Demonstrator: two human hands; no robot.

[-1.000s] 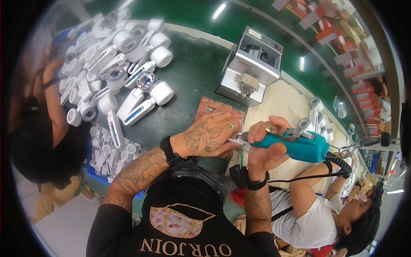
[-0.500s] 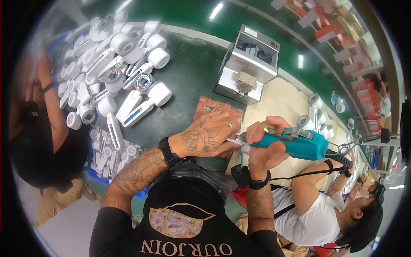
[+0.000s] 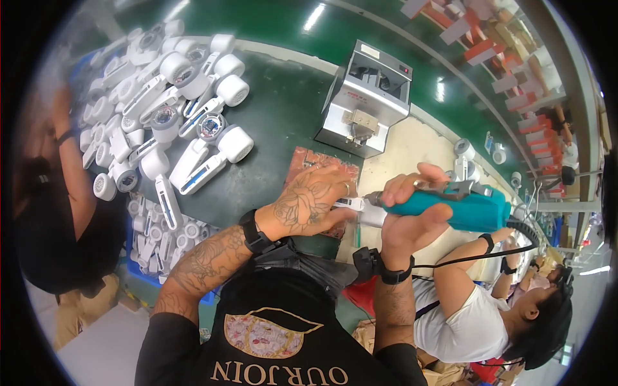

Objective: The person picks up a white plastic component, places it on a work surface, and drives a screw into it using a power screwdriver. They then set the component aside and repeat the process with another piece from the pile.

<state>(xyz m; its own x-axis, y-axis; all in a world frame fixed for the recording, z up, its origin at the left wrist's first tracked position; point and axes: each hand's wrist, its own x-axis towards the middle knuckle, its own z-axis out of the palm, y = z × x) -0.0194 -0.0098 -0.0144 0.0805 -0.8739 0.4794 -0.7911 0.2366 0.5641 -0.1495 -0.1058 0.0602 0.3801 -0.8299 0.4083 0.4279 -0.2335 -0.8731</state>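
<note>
My right hand point(image 3: 412, 235) is wrapped round a teal electric screwdriver point(image 3: 460, 209), its tip pointing left toward my left hand. A white plastic piece point(image 3: 351, 203) with a narrow handle and a rounded end lies under the fingers of my left hand point(image 3: 312, 202), which are closed on it. That piece rests at the edge of a worn reddish-brown pad point(image 3: 308, 161) on the green table. My left palm hides part of the piece, and whether the screwdriver tip touches it I cannot tell.
A silver box-shaped machine point(image 3: 367, 106) stands behind the pad. Many white units point(image 3: 193, 154), some with exposed circuits, are heaped at the left, with more in a blue crate point(image 3: 151, 273) below. Other people work on both sides. A black cable point(image 3: 476, 260) runs at the right.
The screwdriver and my right hand have shifted slightly right, away from my left hand. More of the white piece shows between the hands.
</note>
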